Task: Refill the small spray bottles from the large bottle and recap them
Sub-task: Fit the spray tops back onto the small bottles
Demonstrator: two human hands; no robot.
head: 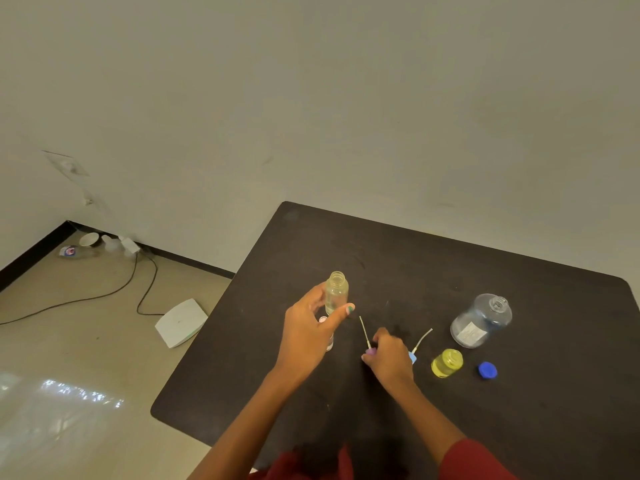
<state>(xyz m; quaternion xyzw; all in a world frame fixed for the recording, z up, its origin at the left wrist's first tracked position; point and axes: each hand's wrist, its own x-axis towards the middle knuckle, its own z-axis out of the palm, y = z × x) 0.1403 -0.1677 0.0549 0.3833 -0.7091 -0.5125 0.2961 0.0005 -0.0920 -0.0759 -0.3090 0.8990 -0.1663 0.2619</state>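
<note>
Fingers of left hand [308,336] wrapped round an uncapped clear small bottle [336,293], upright just above the table [519,427]; right hand [389,356] pinches a purple spray head [367,344] by its cap, dip tube pointing up.

Step judged: recapping. Next move needs the tube threaded into the neck, then the cap screwed down. Blue-headed sprayer [417,348], open yellow bottle [446,363], blue cap [487,370] and uncapped large bottle [481,320] sit to the right.

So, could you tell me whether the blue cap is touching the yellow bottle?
Apart. The head view shows bare dark table between the blue cap and the yellow bottle.
</note>
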